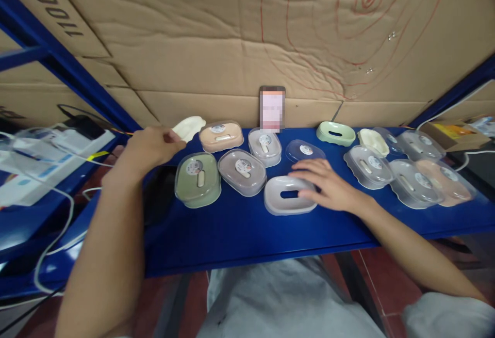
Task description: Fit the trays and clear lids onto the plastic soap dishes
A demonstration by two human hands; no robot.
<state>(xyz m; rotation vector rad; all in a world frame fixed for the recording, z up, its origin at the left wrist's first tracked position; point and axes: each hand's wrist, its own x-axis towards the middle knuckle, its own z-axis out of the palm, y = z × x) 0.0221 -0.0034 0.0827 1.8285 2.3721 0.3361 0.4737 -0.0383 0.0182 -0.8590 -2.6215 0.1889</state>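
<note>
My left hand (151,144) is raised at the left end of the blue shelf (240,235) and pinches a cream soap-dish insert (189,126) by its edge. My right hand (323,183) lies flat on the rim of a white slotted soap-dish base (288,196) near the middle of the shelf. Closed soap dishes sit around them: a green one (198,179), a grey one (242,171), a peach one (221,135) and a clear one (265,146). A loose clear lid (304,150) lies just behind my right hand.
A phone (272,108) leans upright against the cardboard back wall. To the right lie a green base (335,133), a cream insert (373,142) and several clear-lidded dishes (415,183). White cables and boxes (46,152) crowd the left. My knees are under the shelf's front edge.
</note>
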